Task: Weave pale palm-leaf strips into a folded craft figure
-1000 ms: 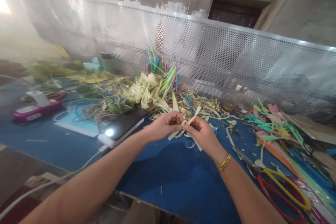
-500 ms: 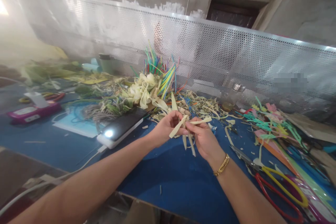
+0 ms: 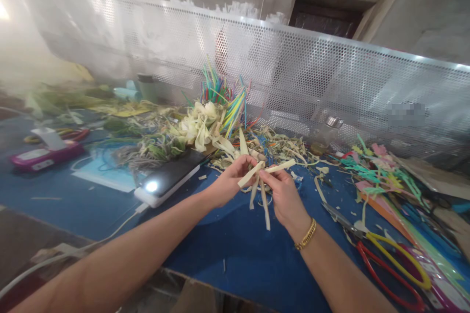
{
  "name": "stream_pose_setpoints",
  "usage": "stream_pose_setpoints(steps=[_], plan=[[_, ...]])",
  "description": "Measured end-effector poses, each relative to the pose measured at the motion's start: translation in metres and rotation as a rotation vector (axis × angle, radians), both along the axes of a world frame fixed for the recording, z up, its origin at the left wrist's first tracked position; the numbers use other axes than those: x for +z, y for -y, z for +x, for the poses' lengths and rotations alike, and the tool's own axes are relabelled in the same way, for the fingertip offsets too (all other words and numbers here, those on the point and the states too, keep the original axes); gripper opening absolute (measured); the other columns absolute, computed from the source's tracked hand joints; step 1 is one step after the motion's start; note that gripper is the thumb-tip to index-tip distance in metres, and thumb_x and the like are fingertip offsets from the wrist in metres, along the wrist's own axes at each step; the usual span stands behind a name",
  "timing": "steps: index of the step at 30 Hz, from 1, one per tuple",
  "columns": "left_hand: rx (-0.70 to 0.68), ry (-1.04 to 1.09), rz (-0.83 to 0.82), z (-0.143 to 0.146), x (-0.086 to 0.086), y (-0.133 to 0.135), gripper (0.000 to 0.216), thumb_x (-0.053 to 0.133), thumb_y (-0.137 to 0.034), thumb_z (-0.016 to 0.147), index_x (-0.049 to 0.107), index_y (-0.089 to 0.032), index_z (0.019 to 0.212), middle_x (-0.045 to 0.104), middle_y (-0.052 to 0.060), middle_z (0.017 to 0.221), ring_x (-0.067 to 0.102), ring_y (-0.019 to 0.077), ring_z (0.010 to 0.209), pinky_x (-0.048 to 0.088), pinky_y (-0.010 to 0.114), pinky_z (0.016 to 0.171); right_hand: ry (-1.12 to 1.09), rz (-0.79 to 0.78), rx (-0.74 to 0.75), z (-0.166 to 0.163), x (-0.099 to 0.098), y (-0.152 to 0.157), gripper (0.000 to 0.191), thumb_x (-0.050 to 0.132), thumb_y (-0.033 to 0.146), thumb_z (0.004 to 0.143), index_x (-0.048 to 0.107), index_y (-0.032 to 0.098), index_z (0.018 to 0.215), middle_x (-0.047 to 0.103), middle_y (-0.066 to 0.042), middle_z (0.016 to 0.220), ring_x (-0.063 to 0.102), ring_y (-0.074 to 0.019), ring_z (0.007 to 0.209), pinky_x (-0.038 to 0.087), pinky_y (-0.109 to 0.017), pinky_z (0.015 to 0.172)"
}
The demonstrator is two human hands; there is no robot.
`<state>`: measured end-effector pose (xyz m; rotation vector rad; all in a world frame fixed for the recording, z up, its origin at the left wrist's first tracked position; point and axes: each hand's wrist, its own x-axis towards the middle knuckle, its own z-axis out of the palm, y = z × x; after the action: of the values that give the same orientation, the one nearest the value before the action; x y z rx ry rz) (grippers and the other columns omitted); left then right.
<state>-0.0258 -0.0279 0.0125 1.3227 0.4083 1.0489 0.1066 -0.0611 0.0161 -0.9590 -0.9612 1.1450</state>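
Several pale, flat strips of dried leaf (image 3: 266, 205), crossing at a small knot, are pinched between my two hands above the blue table. My left hand (image 3: 235, 181) is closed on them from the left, with the thumb side near the crossing. From the right, my right hand (image 3: 284, 190) grips the same strips, thumb on top near the centre. Loose ends stick out to both sides, and others hang down between the hands. Fingers partly hide the crossing. Behind lies a heap of similar dried strips (image 3: 286, 144).
Red-and-yellow-handled scissors (image 3: 370, 234) lie at right, beside coloured paper pieces (image 3: 382, 166). A lit phone-like device (image 3: 169, 181) with a cable is at left, near a blue face mask (image 3: 106, 173). A perforated metal screen (image 3: 257, 54) stands behind husks and coloured stems.
The hanging strip ends have shifted; one now reaches lower and straighter between the hands. My right hand and wrist have moved slightly left. Both hands keep hold.
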Motion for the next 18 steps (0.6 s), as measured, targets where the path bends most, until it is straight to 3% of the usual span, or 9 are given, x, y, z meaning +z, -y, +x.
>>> stream_pose_setpoints(steps=[4,13,18], plan=[[0.021,0.016,0.05,0.001,-0.0001,0.0002,0.038,0.079,-0.025,0.064,0.05,-0.019,0.088,0.053,-0.003,0.076,0.049,0.0086,0.067,0.041,0.021,0.063,-0.016,0.019,0.027,-0.0015,0.0013,0.0013,0.017,0.075,0.029,0.064,0.063,0.018,0.063,0.061,0.003,0.063,0.055,-0.0113,0.063,0.043,-0.025,0.065],[0.06,-0.1,0.113,-0.0045,0.0054,-0.0023,0.027,0.069,-0.032,0.075,0.054,-0.017,0.091,0.056,-0.001,0.079,0.05,0.0092,0.068,0.039,0.021,0.062,-0.001,-0.014,-0.031,-0.0029,0.0015,0.0004,0.022,0.077,0.03,0.061,0.059,0.017,0.06,0.058,0.004,0.057,0.051,-0.0108,0.056,0.041,-0.026,0.059],[0.052,-0.105,0.066,-0.0022,0.0018,-0.0041,0.021,0.063,-0.033,0.08,0.052,-0.018,0.089,0.051,-0.003,0.067,0.047,0.0084,0.057,0.037,0.022,0.056,-0.071,-0.033,0.031,-0.0041,0.0011,0.0,0.027,0.079,0.029,0.06,0.059,0.019,0.075,0.063,0.003,0.062,0.058,-0.0134,0.058,0.048,-0.03,0.063]])
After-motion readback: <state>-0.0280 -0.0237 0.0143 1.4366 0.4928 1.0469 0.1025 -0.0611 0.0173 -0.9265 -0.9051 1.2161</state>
